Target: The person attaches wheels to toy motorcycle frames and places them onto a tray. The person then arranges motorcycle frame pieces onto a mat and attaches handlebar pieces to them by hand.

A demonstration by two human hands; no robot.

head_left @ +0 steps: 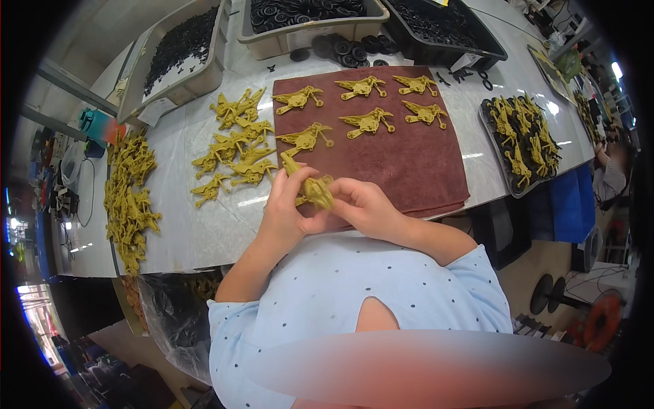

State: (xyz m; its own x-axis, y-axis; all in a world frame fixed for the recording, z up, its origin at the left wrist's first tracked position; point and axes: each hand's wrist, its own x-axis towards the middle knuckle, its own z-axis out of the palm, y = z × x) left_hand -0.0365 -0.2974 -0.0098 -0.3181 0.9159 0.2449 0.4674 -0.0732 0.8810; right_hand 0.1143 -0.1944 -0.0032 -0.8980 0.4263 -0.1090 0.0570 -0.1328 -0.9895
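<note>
Close to my body, over the near edge of a dark red towel [409, 170], I hold a mustard-yellow plastic part [315, 191] in both hands. My left hand [286, 208] is closed around its left side, with the part's narrow end sticking up past the fingers. The fingers of my right hand [364, 204] pinch its right side. Several similar yellow parts, such as one yellow part [368, 123], lie spaced in two rows on the towel. Left of the towel, a loose group of yellow parts [235, 153] rests on the white table.
A large heap of yellow parts [129, 198] covers the table's left side. Along the back stand a bin of small black pieces [218, 61], a bin of black wheels [313, 37] and a black bin [487, 51]. A black tray [521, 187] of yellow parts is at right.
</note>
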